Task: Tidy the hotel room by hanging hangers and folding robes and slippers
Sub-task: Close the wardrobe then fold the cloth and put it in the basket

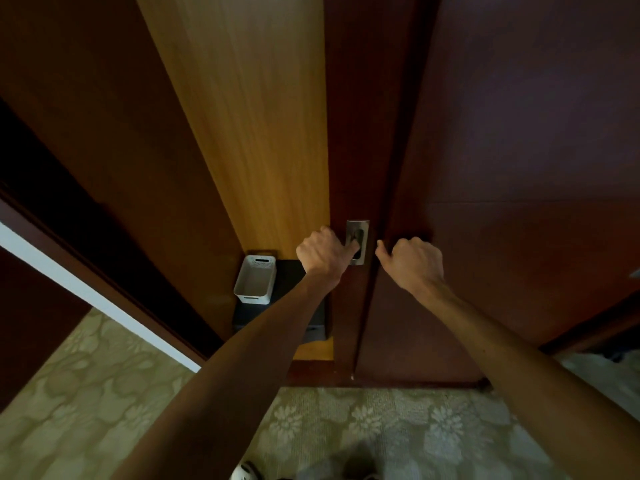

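A dark brown sliding wardrobe door (349, 133) stands in front of me with a recessed metal pull handle (358, 242). My left hand (323, 252) has its fingers hooked into that handle. My right hand (414, 259) is curled with its fingertips on the edge of the second dark door (519, 168) at the seam. The wardrobe is partly uncovered on the left, showing a light wood back panel (249, 116). No hangers, robes or slippers are visible.
Inside the wardrobe a white perforated plastic basket (255, 278) sits on a dark box (294, 313). Patterned beige carpet (346, 427) covers the floor. A dark door frame with a white wall strip (86, 296) runs along the left.
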`<state>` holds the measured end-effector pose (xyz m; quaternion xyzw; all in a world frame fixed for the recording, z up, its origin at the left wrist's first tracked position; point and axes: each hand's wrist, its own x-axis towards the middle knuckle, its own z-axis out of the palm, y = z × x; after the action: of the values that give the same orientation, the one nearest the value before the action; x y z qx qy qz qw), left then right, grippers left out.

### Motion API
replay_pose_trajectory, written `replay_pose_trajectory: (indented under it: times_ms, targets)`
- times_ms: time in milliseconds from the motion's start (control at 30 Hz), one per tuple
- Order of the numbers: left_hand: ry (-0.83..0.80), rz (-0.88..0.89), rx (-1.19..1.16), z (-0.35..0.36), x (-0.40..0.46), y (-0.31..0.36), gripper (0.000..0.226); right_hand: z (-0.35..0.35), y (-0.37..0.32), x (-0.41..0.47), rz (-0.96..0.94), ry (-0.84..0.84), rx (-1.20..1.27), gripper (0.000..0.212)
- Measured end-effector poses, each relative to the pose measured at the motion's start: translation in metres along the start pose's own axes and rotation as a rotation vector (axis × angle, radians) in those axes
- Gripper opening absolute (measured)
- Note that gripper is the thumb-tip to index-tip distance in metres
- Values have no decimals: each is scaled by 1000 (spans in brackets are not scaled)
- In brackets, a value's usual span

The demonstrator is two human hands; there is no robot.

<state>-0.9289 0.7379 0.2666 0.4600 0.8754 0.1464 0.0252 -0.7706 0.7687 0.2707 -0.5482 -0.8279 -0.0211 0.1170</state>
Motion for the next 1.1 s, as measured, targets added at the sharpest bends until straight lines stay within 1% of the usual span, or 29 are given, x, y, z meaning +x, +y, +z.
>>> replay_pose_trajectory:
  times_ms: [333,467,600,733,833,900,1000,1067,1100]
  targets:
    - [-28,16,-1,3,-3,13,69,11,5,2,-18,-5,21,61]
    - [-10,35,-10,5,-5,11,66,19,4,0,4,13,56,63]
    - [-51,56,54,12,-7,6,67,26,-2,-3,35,41,88,62]
    - [-216,114,147,28,-6,-2,59,33,-6,-4,88,54,118,62]
    - [-352,156,135,49,-2,-12,54,41,-7,-8,140,29,131,67]
    - [-473,210,65,70,-1,-19,50,53,-3,-17,171,-84,166,71]
    - [-691,343,-59,95,-6,-29,47,81,5,-42,248,-327,219,73]
    - [-826,408,-114,115,-12,-35,47,105,6,-68,333,-449,252,64]
    - [-883,430,-128,128,-16,-39,44,116,6,-84,399,-474,300,59]
